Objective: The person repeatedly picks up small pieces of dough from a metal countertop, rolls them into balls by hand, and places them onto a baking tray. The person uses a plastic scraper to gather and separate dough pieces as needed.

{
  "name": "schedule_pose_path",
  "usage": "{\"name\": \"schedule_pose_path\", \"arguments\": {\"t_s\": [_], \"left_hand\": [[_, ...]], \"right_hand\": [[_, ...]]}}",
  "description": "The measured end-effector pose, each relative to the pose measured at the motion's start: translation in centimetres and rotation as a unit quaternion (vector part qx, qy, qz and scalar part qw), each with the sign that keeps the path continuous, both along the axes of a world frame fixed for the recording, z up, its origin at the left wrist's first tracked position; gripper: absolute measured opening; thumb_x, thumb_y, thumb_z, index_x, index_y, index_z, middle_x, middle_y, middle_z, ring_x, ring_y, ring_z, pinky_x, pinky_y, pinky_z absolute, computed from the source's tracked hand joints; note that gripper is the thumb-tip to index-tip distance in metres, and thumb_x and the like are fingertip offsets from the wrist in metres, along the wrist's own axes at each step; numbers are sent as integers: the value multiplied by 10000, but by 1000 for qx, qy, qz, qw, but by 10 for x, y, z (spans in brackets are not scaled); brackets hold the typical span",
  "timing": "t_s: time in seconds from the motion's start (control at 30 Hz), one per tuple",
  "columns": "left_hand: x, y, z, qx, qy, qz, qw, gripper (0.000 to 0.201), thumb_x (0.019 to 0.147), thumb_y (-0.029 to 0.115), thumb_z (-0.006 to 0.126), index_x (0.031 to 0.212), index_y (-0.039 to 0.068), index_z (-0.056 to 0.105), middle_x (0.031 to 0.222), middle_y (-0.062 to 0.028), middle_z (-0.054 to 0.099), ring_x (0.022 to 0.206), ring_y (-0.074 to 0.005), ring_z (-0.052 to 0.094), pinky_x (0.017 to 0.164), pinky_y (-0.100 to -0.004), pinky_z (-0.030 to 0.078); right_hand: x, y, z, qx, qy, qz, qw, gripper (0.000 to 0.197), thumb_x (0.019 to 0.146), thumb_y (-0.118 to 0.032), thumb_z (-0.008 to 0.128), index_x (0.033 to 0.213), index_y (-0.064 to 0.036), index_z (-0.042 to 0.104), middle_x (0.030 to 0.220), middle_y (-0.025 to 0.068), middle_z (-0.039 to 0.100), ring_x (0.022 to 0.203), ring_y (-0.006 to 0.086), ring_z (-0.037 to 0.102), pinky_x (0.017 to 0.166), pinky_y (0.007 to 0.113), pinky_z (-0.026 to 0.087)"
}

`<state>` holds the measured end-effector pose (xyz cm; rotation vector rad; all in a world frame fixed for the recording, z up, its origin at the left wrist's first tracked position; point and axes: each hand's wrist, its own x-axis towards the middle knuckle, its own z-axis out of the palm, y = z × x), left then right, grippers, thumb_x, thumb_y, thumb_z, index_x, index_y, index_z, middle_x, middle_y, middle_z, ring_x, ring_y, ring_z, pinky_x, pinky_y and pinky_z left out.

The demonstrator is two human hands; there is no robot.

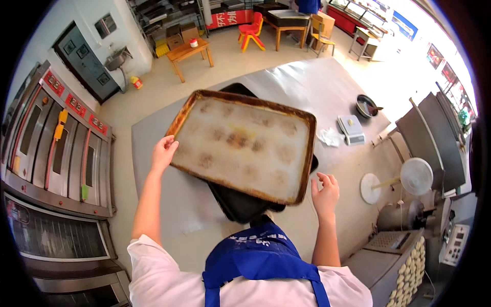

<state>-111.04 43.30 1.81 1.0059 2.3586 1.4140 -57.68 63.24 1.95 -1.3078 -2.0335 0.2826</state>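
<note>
Pale floor [235, 66] and white walls [123, 23], washed with strong light from the upper right.
To the left, steel ovens [71, 158], a grey-blue door [91, 64] and a sink [117, 59]; at the back, shelving [158, 20], 1 wooden table [185, 50] and 1 red chair [250, 28] with yellow legs; in the middle, a broad metal table [302, 82]; along the right, posters [435, 55] beside the glare.

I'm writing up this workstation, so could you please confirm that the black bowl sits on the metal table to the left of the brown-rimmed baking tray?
Not quite: the head view shows the black bowl to the right of the brown-rimmed baking tray, not to its left. It does sit on the metal table.
</note>
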Motion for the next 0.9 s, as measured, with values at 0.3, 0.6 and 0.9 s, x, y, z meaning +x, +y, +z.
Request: {"name": "schedule_pose_path", "arguments": {"t_s": [0.3, 0.6, 0.9], "left_hand": [[-87, 68, -32, -351, 159, 141, 912, 714, 876, 462, 755, 1433, 44, 594, 1426, -208, 575, 1360, -376, 483, 1155, -453, 403], [-94, 86, -23, -356, 83, 198, 909, 778, 810, 640, 748, 1403, 146, 651, 1466, -145, 594, 1418, -382, 449, 1173, -635, 268], [-156, 77, -60, -57, -292, 1, 955, 563, 919, 433, 696, 1260, -15, 685, 1174, -124, 735, 1064, -233, 686, 928, -409, 539]], "right_hand": [[-29, 77, -4, -261, -37, 87, 961, 409, 870, -288, 800, 1162, -16, 714, 945, 112, 672, 903, 303, 661, 844, 401, 543], [-25, 75, -63, -297, 168, 121, 932, 351, 937, -204, 719, 1161, 64, 688, 940, 71, 683, 896, 183, 643, 805, 349, 533], [-85, 45, -25, -383, 359, -57, 849, 434, 915, -173, 664, 1260, 85, 610, 1136, 142, 676, 1011, 210, 637, 911, 359, 536]]}}
